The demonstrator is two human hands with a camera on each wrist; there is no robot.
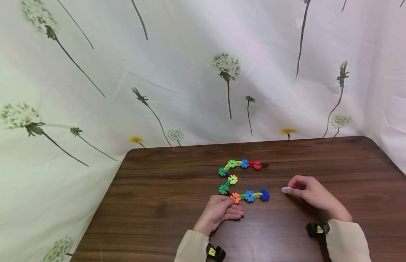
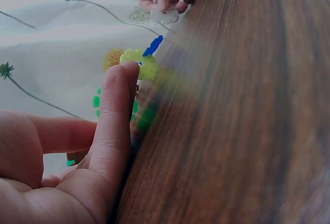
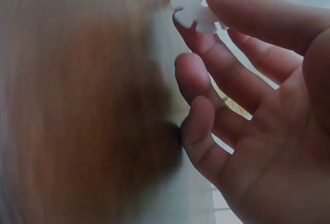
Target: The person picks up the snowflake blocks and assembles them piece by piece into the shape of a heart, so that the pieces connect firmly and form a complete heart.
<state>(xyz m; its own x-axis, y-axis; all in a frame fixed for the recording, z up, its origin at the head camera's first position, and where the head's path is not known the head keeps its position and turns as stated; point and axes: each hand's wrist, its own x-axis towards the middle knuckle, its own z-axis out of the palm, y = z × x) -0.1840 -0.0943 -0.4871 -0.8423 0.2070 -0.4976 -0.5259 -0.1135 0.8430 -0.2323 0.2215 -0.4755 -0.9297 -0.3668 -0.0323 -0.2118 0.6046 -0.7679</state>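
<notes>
A chain of interlocking plastic notched discs (image 1: pixel 249 196) lies in an S-like bend on the table, in green, yellow, blue, red and orange. At its lower bend my left hand (image 1: pixel 218 212) pinches the orange notched disc (image 1: pixel 235 197), thumb on top and fingers below. The dark blue notched disc (image 1: pixel 264 195) ends the chain's lower row; in the left wrist view it stands edge-on beside a yellow disc (image 2: pixel 148 69). To the right of that end, apart from the chain, my right hand (image 1: pixel 309 191) pinches a white notched disc (image 3: pixel 195 6) between thumb and fingertips.
The brown wood-grain table (image 1: pixel 150 182) reaches back to a white curtain (image 1: pixel 189 91) printed with dandelions. The chain's upper row ends in a red disc (image 1: pixel 257 165) and a dark brown piece (image 1: pixel 265 165). Each wrist wears a black strap (image 1: pixel 315 230).
</notes>
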